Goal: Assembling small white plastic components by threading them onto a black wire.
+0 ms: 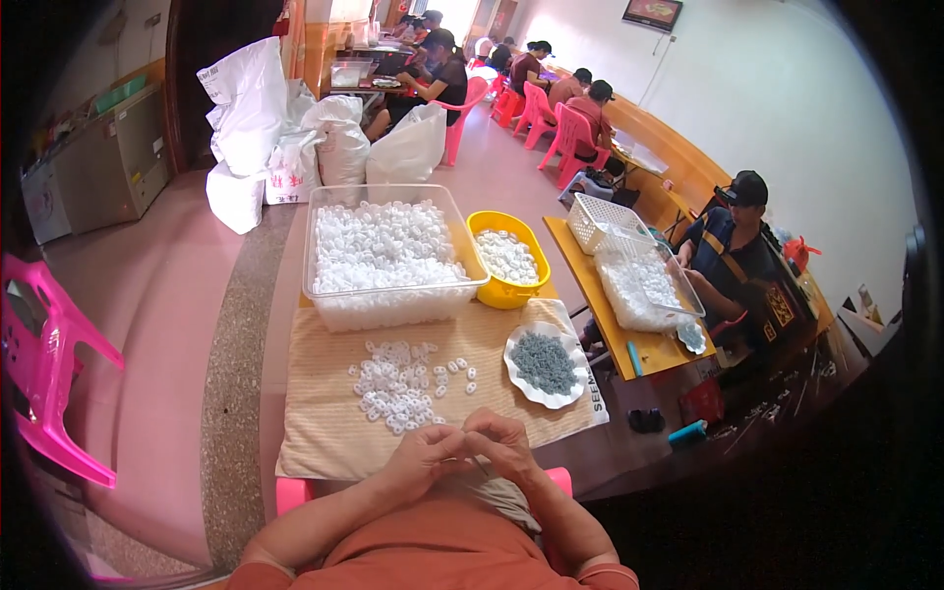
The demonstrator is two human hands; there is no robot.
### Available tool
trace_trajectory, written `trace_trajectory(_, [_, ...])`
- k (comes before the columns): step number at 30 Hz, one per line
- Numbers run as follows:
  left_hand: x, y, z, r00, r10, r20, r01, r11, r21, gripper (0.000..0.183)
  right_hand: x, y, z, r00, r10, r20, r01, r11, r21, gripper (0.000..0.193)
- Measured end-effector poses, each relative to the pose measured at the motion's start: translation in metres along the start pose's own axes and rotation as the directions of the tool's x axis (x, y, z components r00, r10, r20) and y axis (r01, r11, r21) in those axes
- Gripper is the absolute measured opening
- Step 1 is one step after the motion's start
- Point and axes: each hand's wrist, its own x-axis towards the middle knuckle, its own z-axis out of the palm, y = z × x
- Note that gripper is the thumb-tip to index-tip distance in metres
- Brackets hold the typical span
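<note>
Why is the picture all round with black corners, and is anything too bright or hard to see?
Head view: the fisheye lens bends straight lines near the rim, and the corners are black; head view, far end: a bright patch glares nearly white; head view, near edge: whatever is between the left hand and right hand is too small to make out.

A short-sleeved, orange-red shirt (433, 562).
</note>
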Motion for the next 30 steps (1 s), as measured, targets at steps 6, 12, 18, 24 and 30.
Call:
trace_trajectory(6, [-0.002, 0.007, 0.006, 0.998, -0.062, -0.026, 0.063, 0.998, 0.022, 0.024, -0.002, 0.003, -0.007, 0.998, 0.054, 0.02, -0.054, 0.999, 0.004, 0.01])
trace_trajectory(12, [0.001, 0.005, 0.003, 0.999, -0.036, -0.018, 0.036, 0.998, 0.041, 0.024, 0.0, 0.005, -0.01, 0.996, 0.084, 0.022, -0.082, 0.994, -0.071, 0.014])
trace_trajectory(18, [0.003, 0.003, 0.001, 0.994, 0.07, -0.09, -0.058, 0.99, 0.127, 0.019, 0.003, -0.009, 0.0, 0.98, 0.197, -0.013, -0.198, 0.98, -0.015, 0.017])
trace_trajectory(24, [0.0, 0.005, 0.008, 0.976, 0.151, -0.154, -0.103, 0.953, 0.285, 0.015, 0.001, 0.002, -0.002, 0.98, 0.185, -0.076, -0.188, 0.982, -0.032, 0.018])
trace_trajectory(30, [0.008, -0.014, -0.015, 0.911, 0.401, -0.093, -0.242, 0.703, 0.669, 0.015, 0.003, -0.007, 0.004, 0.926, 0.363, -0.104, -0.357, 0.931, 0.071, 0.021])
